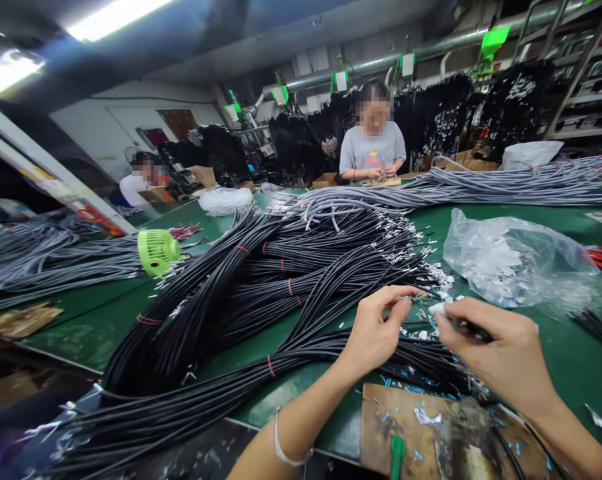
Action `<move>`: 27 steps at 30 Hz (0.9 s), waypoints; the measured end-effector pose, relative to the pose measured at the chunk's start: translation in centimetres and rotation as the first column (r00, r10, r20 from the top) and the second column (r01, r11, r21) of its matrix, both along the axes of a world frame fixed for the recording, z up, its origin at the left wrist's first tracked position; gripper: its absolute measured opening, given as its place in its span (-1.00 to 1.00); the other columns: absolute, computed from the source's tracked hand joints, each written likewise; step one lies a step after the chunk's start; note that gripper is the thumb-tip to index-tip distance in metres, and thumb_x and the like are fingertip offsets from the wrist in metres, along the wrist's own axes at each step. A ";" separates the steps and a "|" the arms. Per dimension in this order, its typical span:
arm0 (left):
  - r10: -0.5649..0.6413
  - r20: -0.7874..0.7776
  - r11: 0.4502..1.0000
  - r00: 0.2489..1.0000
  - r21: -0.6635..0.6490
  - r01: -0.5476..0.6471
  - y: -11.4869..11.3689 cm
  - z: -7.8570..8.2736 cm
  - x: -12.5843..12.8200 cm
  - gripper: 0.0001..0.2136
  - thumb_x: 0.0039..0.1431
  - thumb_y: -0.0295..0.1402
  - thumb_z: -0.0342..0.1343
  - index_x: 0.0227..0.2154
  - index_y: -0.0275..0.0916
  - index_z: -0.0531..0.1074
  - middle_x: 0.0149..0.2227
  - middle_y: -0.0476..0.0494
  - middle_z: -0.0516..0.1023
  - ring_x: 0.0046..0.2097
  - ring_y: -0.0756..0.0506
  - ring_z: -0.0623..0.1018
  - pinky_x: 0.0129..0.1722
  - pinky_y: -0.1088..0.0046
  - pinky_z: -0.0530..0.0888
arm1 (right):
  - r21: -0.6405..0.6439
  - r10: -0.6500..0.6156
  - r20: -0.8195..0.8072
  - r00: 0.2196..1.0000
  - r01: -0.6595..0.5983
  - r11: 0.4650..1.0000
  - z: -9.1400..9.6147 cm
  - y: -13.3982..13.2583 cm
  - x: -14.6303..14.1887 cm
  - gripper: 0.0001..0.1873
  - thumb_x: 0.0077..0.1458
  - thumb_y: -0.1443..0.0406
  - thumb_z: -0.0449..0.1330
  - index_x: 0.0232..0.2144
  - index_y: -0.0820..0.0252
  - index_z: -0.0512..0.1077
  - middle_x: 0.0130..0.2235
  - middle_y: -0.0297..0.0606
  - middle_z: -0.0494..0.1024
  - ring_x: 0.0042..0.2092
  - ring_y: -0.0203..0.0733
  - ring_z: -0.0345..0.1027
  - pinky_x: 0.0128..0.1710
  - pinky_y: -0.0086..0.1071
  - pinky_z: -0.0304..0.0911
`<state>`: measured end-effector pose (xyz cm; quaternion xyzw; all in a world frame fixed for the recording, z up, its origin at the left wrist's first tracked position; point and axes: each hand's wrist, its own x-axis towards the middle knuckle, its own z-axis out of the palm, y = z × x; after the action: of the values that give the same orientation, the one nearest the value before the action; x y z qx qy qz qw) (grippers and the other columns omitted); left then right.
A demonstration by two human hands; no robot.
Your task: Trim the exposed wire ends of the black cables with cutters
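My left hand [378, 330] is closed in a pinch over the cable ends, with thin wires [421, 297] showing at its fingertips. My right hand [503, 347] faces it, thumb and forefinger drawn together. A small white piece [437, 309] shows at the right forefinger's tip; I cannot tell whether it is held or wrapped on. Something dark and rounded [475, 331] sits within the curled right fingers, its kind unclear. Beneath both hands are the stripped ends of a black cable bundle [301, 350], tied with a red band. White and blue scraps lie around these ends.
More black cable bundles [261, 280] spread across the green table [545, 333]. A stained board [381, 427] with a green-handled part [397, 457] is at the front. Beyond are a plastic bag [521, 257], a green fan [158, 252], grey cables [481, 187] and two seated people.
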<state>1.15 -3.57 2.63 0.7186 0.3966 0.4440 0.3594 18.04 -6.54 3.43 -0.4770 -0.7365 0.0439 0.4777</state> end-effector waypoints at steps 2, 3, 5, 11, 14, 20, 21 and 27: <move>-0.120 -0.138 0.990 0.983 -0.086 0.109 1.2 -1.1 -0.1 -0.67 0.33 -0.30 -0.21 -0.10 -0.25 0.45 -0.46 -0.05 0.52 -0.50 0.02 0.48 -0.51 0.56 0.40 | 0.012 -0.148 -0.045 0.988 0.149 0.989 0.4 0.3 0.8 -0.89 0.02 0.29 0.19 -0.52 0.15 0.41 -0.58 -0.40 0.36 -0.56 -0.35 0.16 -0.53 -0.44 0.12; -0.111 -0.268 0.993 0.957 -0.062 0.098 1.8 -1.7 -0.2 -0.66 0.33 -0.31 -0.21 -0.15 -0.26 0.48 -0.46 -0.05 0.52 -0.48 0.02 0.50 -0.47 0.55 0.42 | 0.010 -0.207 -0.058 0.977 0.208 0.978 0.5 0.6 1.1 -0.82 0.04 0.24 0.18 -0.56 0.15 0.39 -0.60 -0.41 0.34 -0.58 -0.35 0.14 -0.54 -0.44 0.10; 0.017 -0.473 0.999 0.881 0.044 0.004 2.9 -3.2 -0.3 -0.79 0.23 -0.34 -0.01 -0.29 -0.26 0.53 -0.42 -0.06 0.54 -0.37 -0.02 0.53 -0.29 0.47 0.45 | -0.025 -0.254 -0.011 0.967 0.254 0.967 0.6 1.2 1.8 -0.73 0.07 0.18 0.14 -0.59 0.16 0.39 -0.62 -0.39 0.35 -0.59 -0.34 0.16 -0.55 -0.43 0.12; 0.215 -0.653 0.976 0.727 0.179 -0.128 4.2 -5.8 -0.8 -0.83 0.08 -0.45 0.16 -0.24 -0.24 0.51 -0.20 -0.19 0.46 -0.09 -0.17 0.40 -0.08 0.29 0.37 | -0.282 -0.050 0.418 0.907 0.182 0.942 -1.5 2.7 2.0 -0.69 0.08 0.28 0.09 -0.13 0.13 0.50 -0.21 -0.17 0.61 -0.23 -0.07 0.50 -0.29 -0.31 0.31; 0.288 -0.708 0.957 0.645 0.236 -0.169 4.2 -5.7 -0.7 -0.83 0.11 -0.43 0.13 -0.21 -0.24 0.48 -0.15 -0.22 0.41 -0.03 -0.22 0.34 -0.06 0.21 0.33 | -0.383 0.072 0.536 0.841 0.166 0.909 -2.6 2.5 1.5 -0.69 0.05 0.32 0.12 -0.16 0.05 0.53 -0.34 -0.15 0.63 -0.32 0.00 0.52 -0.39 -0.28 0.29; 0.396 -0.752 0.916 0.526 0.285 -0.283 4.4 -4.9 -1.2 -0.84 0.10 -0.44 0.14 -0.23 -0.27 0.39 -0.11 -0.26 0.37 -0.02 -0.23 0.33 -0.08 0.22 0.33 | -0.498 0.236 0.639 0.732 0.160 0.852 -2.9 2.1 0.8 -0.74 -0.02 0.38 0.13 -0.30 0.08 0.58 -0.35 -0.09 0.62 -0.27 0.08 0.52 -0.39 -0.28 0.26; 0.410 -0.754 0.908 0.514 0.285 -0.307 4.5 -4.8 -1.5 -0.81 0.10 -0.46 0.13 -0.19 -0.27 0.36 -0.11 -0.26 0.38 -0.03 -0.22 0.35 -0.09 0.24 0.33 | -0.507 0.247 0.644 0.724 0.162 0.847 -2.8 2.1 0.8 -0.74 -0.02 0.38 0.13 -0.30 0.09 0.58 -0.34 -0.09 0.62 -0.26 0.08 0.52 -0.38 -0.28 0.26; 0.376 -0.747 0.917 0.548 0.217 -0.334 4.9 -4.2 -2.9 -0.82 0.08 -0.58 0.05 -0.24 -0.29 0.38 -0.31 -0.24 0.50 -0.18 -0.19 0.50 -0.15 0.27 0.38 | -0.527 0.275 0.644 0.714 0.153 0.836 -2.7 2.0 0.7 -0.76 -0.02 0.39 0.13 -0.33 0.10 0.57 -0.34 -0.08 0.62 -0.23 0.12 0.51 -0.37 -0.25 0.26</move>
<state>-1.71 1.36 -1.57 0.7518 0.6376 0.1636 0.0381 18.78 -4.55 0.77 -0.5472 -0.8327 0.0850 0.0064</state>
